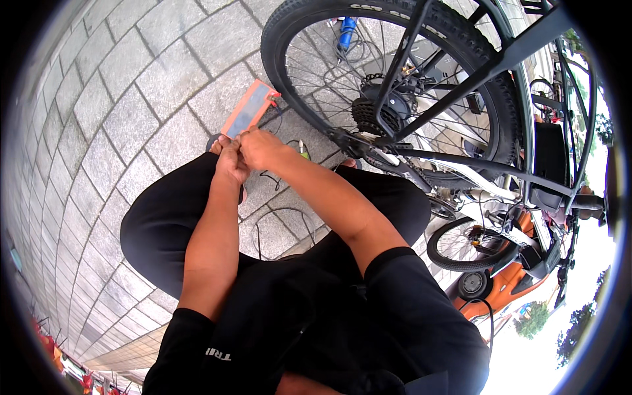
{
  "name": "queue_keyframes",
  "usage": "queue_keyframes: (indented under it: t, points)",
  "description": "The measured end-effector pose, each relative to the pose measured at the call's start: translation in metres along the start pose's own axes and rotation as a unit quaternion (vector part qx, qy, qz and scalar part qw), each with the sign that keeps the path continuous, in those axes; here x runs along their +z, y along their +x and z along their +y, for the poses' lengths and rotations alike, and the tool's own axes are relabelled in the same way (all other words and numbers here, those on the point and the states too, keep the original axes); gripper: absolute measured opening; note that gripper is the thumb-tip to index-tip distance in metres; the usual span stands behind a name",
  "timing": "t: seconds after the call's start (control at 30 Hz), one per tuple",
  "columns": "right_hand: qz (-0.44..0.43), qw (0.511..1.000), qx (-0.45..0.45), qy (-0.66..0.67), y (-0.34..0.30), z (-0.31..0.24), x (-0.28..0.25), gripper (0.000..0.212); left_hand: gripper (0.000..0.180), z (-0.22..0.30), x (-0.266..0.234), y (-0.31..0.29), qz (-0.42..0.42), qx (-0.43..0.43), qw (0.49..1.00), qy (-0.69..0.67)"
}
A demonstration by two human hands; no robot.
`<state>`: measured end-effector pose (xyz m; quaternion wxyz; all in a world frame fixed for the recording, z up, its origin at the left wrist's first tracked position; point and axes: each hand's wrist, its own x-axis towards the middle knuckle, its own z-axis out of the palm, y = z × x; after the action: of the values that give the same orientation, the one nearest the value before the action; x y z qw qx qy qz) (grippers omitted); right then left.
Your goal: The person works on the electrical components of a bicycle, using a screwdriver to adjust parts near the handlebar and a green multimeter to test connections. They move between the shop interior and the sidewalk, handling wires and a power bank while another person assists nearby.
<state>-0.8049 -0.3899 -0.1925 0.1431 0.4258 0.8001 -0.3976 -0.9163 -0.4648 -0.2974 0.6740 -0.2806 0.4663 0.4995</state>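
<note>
My two hands meet low over the paving, between my bent knees. My left hand [231, 162] is closed, with its fingertips pressed against those of the other hand. My right hand [262, 149] is closed too, thumb and fingers pinched together. Whatever sits between the fingers is too small or hidden to name. Just beyond the fingertips lies a flat oblong box [246, 116], salmon-orange with a grey panel. Red clips or connectors [274, 99] show at its far right corner, with a dark lead beside them. I cannot tell whether the fingers touch the box.
A bicycle's rear wheel [289, 79] with a sprocket cluster [376, 117] stands ahead to the right. A blue tool-like object [347, 33] lies behind the spokes. A green-yellow object [303, 150] and loose black cable [258, 230] lie near my legs. An orange vehicle [503, 286] stands far right.
</note>
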Motion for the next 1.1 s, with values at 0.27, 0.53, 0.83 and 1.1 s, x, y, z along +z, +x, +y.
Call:
queue_keyframes:
  t: [0.27, 0.53, 0.83, 1.1]
  points:
    - [0.014, 0.999, 0.041, 0.01, -0.004, -0.006, -0.001, 0.035, 0.017, -0.002, 0.005, -0.004, -0.013, 0.004, 1.0, -0.028]
    - [0.01, 0.999, 0.033, 0.002, 0.0, 0.0, 0.008, 0.039, 0.014, -0.006, 0.003, -0.009, -0.045, 0.027, 0.998, -0.018]
    - [0.143, 0.988, 0.022, 0.048, -0.048, 0.0, 0.022, 0.044, 0.018, -0.006, 0.004, -0.021, -0.074, 0.083, 0.99, 0.086]
    - [0.18, 0.969, 0.087, 0.143, -0.174, 0.007, 0.027, 0.04, 0.024, -0.001, 0.04, -0.072, 0.077, 0.213, 0.893, 0.389]
